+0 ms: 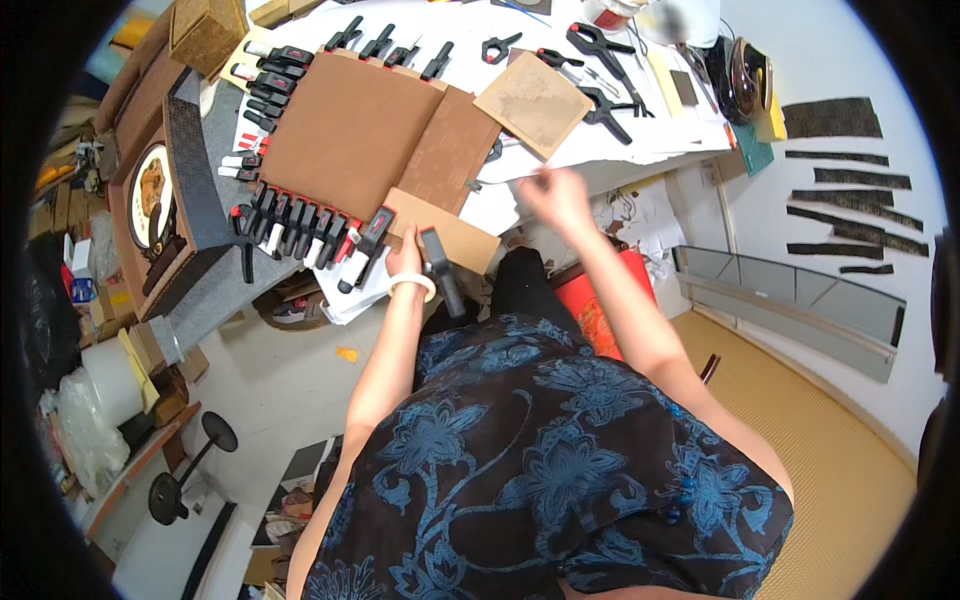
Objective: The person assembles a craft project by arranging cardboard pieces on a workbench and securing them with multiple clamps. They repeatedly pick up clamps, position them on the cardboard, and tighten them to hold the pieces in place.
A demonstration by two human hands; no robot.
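Note:
A large brown panel (345, 130) lies on the table, with black clamps (290, 222) along its left, far and near edges. A narrower brown piece (450, 150) adjoins its right side. My left hand (405, 262) is closed at the near edge of a light-brown board (450, 232), with its thumb on top and its other fingers mostly hidden. Right beside that hand, a black clamp (442, 270) sits at the board's edge. Off the table's front edge, my right hand (560, 205) is raised and blurred, its fingers curled; whether they hold anything is unclear.
A square tan board (533, 103) lies at the panel's far right. Loose black spring clamps (605, 112) are scattered beyond it. A brown wooden case (150, 195) stands at left, and a red stool (600, 300) is below the table. Dark strips (850, 190) hang on the right wall.

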